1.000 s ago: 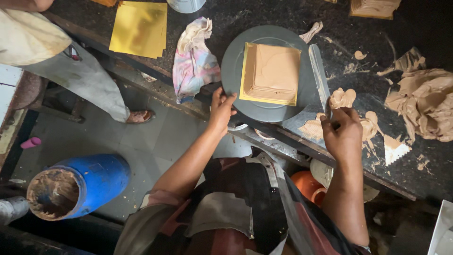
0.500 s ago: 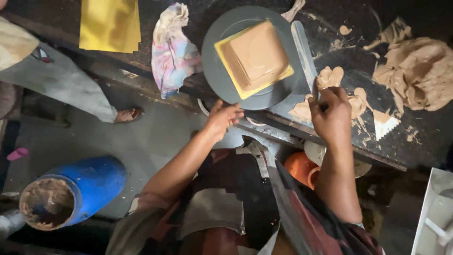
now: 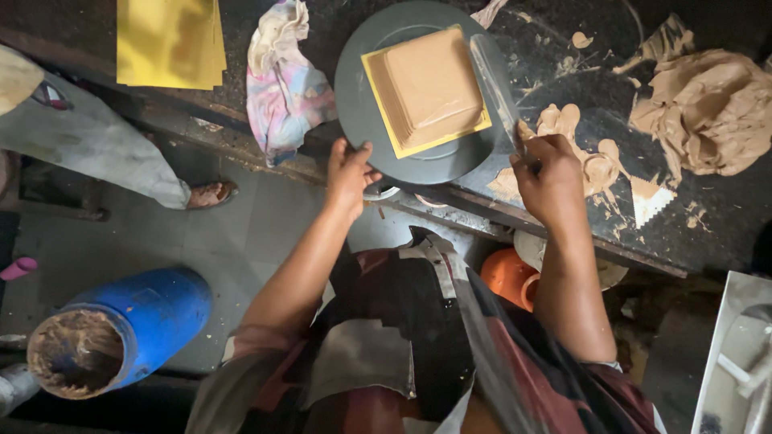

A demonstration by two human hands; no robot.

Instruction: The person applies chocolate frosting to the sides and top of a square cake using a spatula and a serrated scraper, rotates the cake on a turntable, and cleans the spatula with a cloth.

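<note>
The left hand (image 3: 350, 169) grips the near rim of a round grey turntable (image 3: 363, 112), fingers curled over its edge and thumb on top. The turntable stands at the near edge of a dark worktop (image 3: 724, 217), partly overhanging it. On the turntable lies a square yellow board (image 3: 378, 74), and on that board sits a square, smooth-topped cake coated in light brown icing (image 3: 430, 84), turned at an angle to the worktop edge. The right hand (image 3: 549, 165) is closed around the handle of a long flat metal scraper blade (image 3: 492, 76), which stands against the right side of the cake. Just beside the right hand, smears of brown icing (image 3: 599, 165) cover the worktop, and a small toothed comb scraper (image 3: 653, 201) lies near the near edge. Farther right sits a crumpled heap of icing-covered wrap (image 3: 708, 108). Left of the turntable a crumpled pink and blue cloth (image 3: 281, 80) hangs over the near edge, and a stack of yellow boards (image 3: 169, 40) lies toward the far left corner. Below the worktop, on the floor, a blue drum (image 3: 133, 321) lies on its side, and an orange cup (image 3: 507, 277) shows beneath the right forearm. Another person's trouser leg and bare foot (image 3: 209, 193) stand at the left.
</note>
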